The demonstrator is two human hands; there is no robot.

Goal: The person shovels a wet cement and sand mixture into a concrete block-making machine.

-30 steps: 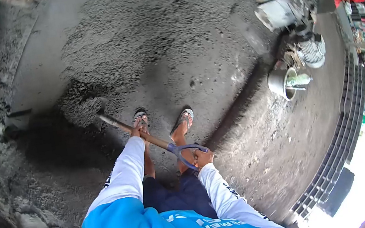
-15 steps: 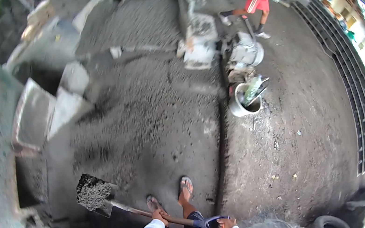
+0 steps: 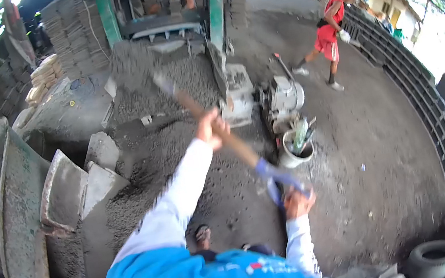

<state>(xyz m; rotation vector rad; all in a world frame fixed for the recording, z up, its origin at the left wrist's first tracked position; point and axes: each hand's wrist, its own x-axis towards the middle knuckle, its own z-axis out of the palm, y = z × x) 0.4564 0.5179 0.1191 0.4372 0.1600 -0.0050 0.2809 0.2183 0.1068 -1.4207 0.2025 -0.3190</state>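
Note:
A shovel (image 3: 240, 149) reaches away from me at a slant over the dark mix on the ground. My left hand (image 3: 211, 131) is wrapped round its wooden shaft, with the arm stretched far forward. My right hand (image 3: 299, 203) grips the blue handle at the near end. Motion blurs the far end of the shovel, so its blade and any load cannot be made out. Beyond it lies a heap of grey mix (image 3: 181, 90), in front of a machine with green posts (image 3: 218, 7).
A motor (image 3: 285, 97) and a white bucket (image 3: 288, 158) holding a bottle stand right of the heap. Concrete slabs (image 3: 63, 191) and a curved metal trough (image 3: 20, 227) are at left. A person in red (image 3: 328, 37) walks near block rows (image 3: 420, 92). A tire (image 3: 433, 258) lies lower right.
The shovel, loaded with mix at lower left before, has swung up and forward to the heap, both hands still on it. My view has tilted up. The person in red has stepped along.

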